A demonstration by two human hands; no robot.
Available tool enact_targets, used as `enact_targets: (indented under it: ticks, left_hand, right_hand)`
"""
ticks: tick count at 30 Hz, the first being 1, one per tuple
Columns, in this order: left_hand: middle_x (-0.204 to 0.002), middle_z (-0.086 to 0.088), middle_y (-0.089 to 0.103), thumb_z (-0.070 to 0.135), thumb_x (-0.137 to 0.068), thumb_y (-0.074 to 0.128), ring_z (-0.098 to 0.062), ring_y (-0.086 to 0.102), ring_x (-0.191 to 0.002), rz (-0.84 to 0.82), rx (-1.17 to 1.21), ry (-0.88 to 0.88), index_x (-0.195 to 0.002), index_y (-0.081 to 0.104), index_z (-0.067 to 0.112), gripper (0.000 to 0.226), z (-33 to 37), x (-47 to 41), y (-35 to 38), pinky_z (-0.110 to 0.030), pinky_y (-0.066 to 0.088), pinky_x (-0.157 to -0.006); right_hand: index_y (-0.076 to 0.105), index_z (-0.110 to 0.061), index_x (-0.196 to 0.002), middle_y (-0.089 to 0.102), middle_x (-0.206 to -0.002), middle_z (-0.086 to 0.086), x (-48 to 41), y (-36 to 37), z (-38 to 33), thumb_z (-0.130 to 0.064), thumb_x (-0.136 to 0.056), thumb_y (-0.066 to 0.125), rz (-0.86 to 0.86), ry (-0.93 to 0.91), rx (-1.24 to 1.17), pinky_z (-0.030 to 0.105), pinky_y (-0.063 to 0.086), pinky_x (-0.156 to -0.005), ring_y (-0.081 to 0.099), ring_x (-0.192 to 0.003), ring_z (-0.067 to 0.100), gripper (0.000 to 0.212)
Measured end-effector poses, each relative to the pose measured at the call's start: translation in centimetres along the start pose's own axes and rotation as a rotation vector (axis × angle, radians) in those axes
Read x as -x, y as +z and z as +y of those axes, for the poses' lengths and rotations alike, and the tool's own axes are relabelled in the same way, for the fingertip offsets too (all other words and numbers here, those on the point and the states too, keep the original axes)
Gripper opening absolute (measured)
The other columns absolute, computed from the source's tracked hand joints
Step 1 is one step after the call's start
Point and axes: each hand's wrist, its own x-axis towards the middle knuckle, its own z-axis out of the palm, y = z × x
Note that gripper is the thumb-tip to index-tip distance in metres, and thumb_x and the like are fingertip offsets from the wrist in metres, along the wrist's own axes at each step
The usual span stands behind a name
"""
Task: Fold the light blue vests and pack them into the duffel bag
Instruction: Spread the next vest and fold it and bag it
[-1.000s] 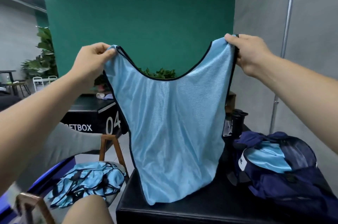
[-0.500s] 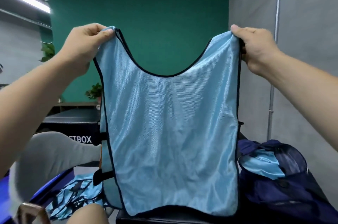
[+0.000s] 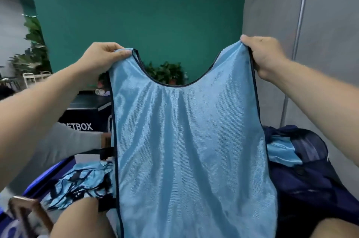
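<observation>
A light blue vest (image 3: pixel 190 150) with dark trim hangs spread in front of me, held up by both shoulder straps. My left hand (image 3: pixel 101 59) pinches the left strap and my right hand (image 3: pixel 262 55) grips the right strap. Its lower part reaches down past the bottom of the view. At the right, behind the vest, sits the navy duffel bag (image 3: pixel 310 179), open, with folded light blue cloth (image 3: pixel 281 152) showing inside. A heap of other light blue vests (image 3: pixel 81 181) lies low at the left.
A black box marked "ETBOX" (image 3: pixel 85 119) stands behind at the left, with potted plants (image 3: pixel 165 72) beyond it before a green wall. A wooden chair frame (image 3: pixel 25 212) is at the bottom left. My knees show at the bottom edge.
The vest has come lower and closer, with both hands dropping from head height. The view has tilted down, so the plants show again above the neckline.
</observation>
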Motion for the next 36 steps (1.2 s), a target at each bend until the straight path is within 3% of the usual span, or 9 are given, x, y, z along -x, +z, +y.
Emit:
enact_targets:
  ticks: [2, 6, 11, 16, 22, 25, 28, 33, 36]
  left_hand:
    - [-0.082, 0.005, 0.075, 0.050, -0.089, 0.083, -0.003, 0.065, -0.065, -0.032, -0.005, -0.055, -0.096, 0.078, 0.014, 0.038, -2.9, -0.3, 2.3, -0.018, 0.054, -0.058]
    - [-0.085, 0.006, 0.079, 0.060, -0.084, 0.084, -0.006, 0.072, -0.073, -0.081, -0.007, -0.159, -0.094, 0.077, 0.012, 0.049, -8.8, -1.4, 6.1, -0.030, 0.058, -0.069]
    - [-0.082, -0.002, 0.078, 0.059, -0.084, 0.085, -0.012, 0.073, -0.071, -0.150, -0.028, -0.251, -0.088, 0.076, 0.008, 0.052, -14.4, -2.4, 10.4, -0.030, 0.058, -0.065]
    - [-0.084, -0.007, 0.079, 0.052, -0.087, 0.084, -0.018, 0.074, -0.075, -0.238, -0.039, -0.271, -0.083, 0.076, 0.006, 0.048, -19.0, -3.7, 14.2, -0.034, 0.057, -0.072]
    - [-0.072, -0.007, 0.071, 0.050, -0.091, 0.082, -0.009, 0.064, -0.061, -0.280, -0.081, -0.319, -0.081, 0.074, 0.004, 0.048, -24.2, -6.0, 18.6, -0.021, 0.048, -0.055]
    - [-0.078, -0.011, 0.070, 0.056, -0.089, 0.082, -0.017, 0.063, -0.068, -0.310, -0.061, -0.381, -0.088, 0.072, -0.002, 0.059, -27.8, -7.5, 20.4, -0.030, 0.050, -0.067]
    - [-0.081, -0.012, 0.070, 0.056, -0.089, 0.082, -0.022, 0.064, -0.072, -0.327, -0.038, -0.418, -0.091, 0.072, -0.005, 0.061, -31.3, -8.7, 22.4, -0.036, 0.052, -0.075]
    - [-0.082, -0.008, 0.074, 0.049, -0.091, 0.081, -0.017, 0.066, -0.070, -0.325, -0.039, -0.466, -0.092, 0.075, -0.002, 0.052, -35.3, -10.4, 25.7, -0.027, 0.054, -0.069]
    - [-0.086, -0.007, 0.078, 0.050, -0.090, 0.083, -0.013, 0.069, -0.070, -0.306, -0.045, -0.493, -0.093, 0.078, 0.002, 0.048, -37.4, -11.8, 27.1, -0.025, 0.056, -0.068]
  right_hand:
    - [0.056, -0.021, -0.084, 0.054, -0.086, 0.005, -0.9, 0.5, 3.8, -0.054, -0.078, 0.083, -0.006, 0.059, 0.043, 0.035, 0.047, -0.068, 0.053, -0.074, 0.019, 0.044]
    - [0.063, -0.023, -0.075, 0.068, -0.079, -0.001, -2.4, 1.4, 10.6, -0.051, -0.087, 0.082, 0.003, 0.174, 0.113, 0.031, 0.055, -0.067, 0.062, -0.066, 0.016, 0.036]
    - [0.071, -0.019, -0.098, 0.073, -0.090, 0.002, -4.2, 2.7, 16.8, -0.055, -0.086, 0.083, -0.040, 0.284, 0.167, 0.033, 0.056, -0.068, 0.067, -0.075, 0.016, 0.039]
    - [0.076, -0.010, -0.106, 0.079, -0.104, 0.004, -6.1, 3.9, 22.5, -0.041, -0.085, 0.089, -0.110, 0.421, 0.154, 0.030, 0.060, -0.067, 0.077, -0.084, 0.018, 0.040]
    - [0.076, -0.008, -0.105, 0.080, -0.105, 0.010, -8.0, 4.9, 28.2, -0.016, -0.090, 0.083, -0.178, 0.543, 0.164, 0.031, 0.062, -0.074, 0.077, -0.086, 0.020, 0.018]
    - [0.078, -0.008, -0.101, 0.080, -0.101, 0.010, -9.3, 5.6, 31.4, -0.018, -0.090, 0.083, -0.180, 0.593, 0.203, 0.038, 0.061, -0.078, 0.077, -0.081, 0.023, 0.015]
    - [0.073, -0.010, -0.102, 0.076, -0.094, 0.011, -11.0, 6.3, 34.3, -0.020, -0.093, 0.081, -0.146, 0.627, 0.233, 0.037, 0.059, -0.071, 0.074, -0.073, 0.023, 0.015]
    - [0.067, -0.018, -0.104, 0.078, -0.090, 0.010, -14.2, 6.7, 39.3, -0.023, -0.093, 0.081, -0.074, 0.699, 0.244, 0.032, 0.054, -0.049, 0.075, -0.068, 0.024, 0.018]
    - [0.071, -0.013, -0.105, 0.081, -0.099, 0.011, -16.1, 6.4, 41.7, -0.023, -0.090, 0.082, -0.065, 0.726, 0.225, 0.047, 0.065, -0.070, 0.080, -0.081, 0.026, 0.021]
